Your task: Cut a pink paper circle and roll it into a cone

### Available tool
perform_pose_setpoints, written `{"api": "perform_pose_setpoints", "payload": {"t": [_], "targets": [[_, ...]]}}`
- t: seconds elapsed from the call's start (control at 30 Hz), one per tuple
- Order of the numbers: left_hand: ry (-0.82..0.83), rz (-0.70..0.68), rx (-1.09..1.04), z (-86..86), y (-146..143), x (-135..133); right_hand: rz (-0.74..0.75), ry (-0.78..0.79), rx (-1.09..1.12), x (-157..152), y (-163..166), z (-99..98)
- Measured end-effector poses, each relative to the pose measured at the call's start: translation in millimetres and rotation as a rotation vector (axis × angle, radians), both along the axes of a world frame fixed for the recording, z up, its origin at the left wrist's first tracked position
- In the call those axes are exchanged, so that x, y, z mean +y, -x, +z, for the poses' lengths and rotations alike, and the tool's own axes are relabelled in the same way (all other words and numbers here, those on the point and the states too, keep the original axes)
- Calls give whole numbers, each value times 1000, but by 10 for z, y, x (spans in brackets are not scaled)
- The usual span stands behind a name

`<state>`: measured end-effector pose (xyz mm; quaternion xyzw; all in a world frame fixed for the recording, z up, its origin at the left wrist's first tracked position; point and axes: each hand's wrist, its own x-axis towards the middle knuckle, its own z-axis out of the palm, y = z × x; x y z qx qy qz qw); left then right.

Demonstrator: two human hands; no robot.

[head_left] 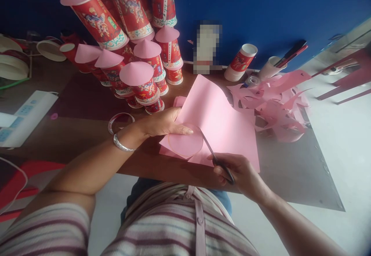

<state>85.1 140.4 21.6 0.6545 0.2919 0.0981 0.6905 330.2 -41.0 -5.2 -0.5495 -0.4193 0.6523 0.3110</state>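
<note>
A large pink paper sheet [220, 120] is held above the table's front edge. My left hand [171, 124] grips its left side, thumb on top and the other fingers hidden beneath. Near that thumb a circle outline [185, 142] is drawn on the paper. My right hand [232, 167] is closed round the dark handles of a pair of scissors [210, 149]. Their blades meet the paper along the right side of the circle, where a cut edge shows. Another pink layer lies under the sheet at lower left.
Red paper cups [101, 24] with pink cones stand stacked at the back left. Pink paper offcuts [278, 101] pile up at right, near a cup of pens [272, 66] and a tape roll [253, 80]. A ring [120, 121] lies left; a white power strip [29, 116] sits farther left.
</note>
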Motion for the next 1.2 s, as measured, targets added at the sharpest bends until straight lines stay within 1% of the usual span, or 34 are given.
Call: {"api": "perform_pose_setpoints", "payload": {"t": [0.17, 0.23, 0.43, 0.57, 0.7, 1.07, 1.2], "targets": [[20, 13, -1, 1, 0, -4, -82, 31, 3, -27, 43, 52], [12, 14, 0, -2, 2, 0, -92, 36, -6, -34, 52, 68], [5, -1, 7, 48, -16, 8, -58, 22, -10, -33, 32, 51], [9, -19, 26, 86, -29, 19, -24, 4, -1, -28, -15, -19], [-31, -46, 79, 73, -8, 47, 30, -32, 0, -9, -66, -83], [-125, -64, 146, 63, 12, 88, 12, -32, 5, -27, -78, -104], [-88, -60, 139, 75, 2, 89, 24, -49, -9, -13, -77, -112]]}}
